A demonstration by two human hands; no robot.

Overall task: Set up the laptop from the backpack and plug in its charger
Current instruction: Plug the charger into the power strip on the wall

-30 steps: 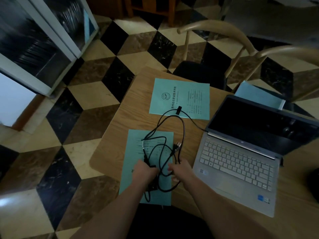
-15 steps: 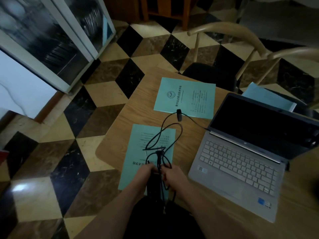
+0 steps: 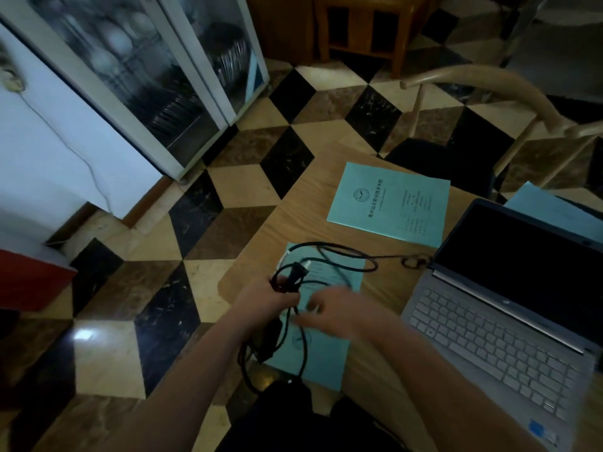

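Head view: we noted the left hand (image 3: pixel 267 296) gripping the limp charger cable (image 3: pixel 339 249); right hand (image 3: pixel 339 309) blurred, grip indeterminate. We advised holding its rigid plug (image 3: pixel 298 269).

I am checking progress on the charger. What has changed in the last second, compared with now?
The left hand has lifted the bunched charger cable with its plug off the near green booklet; the black adapter brick now hangs below it. The right hand has let go and is blurred over the booklet. The open laptop and far booklet stayed in place.
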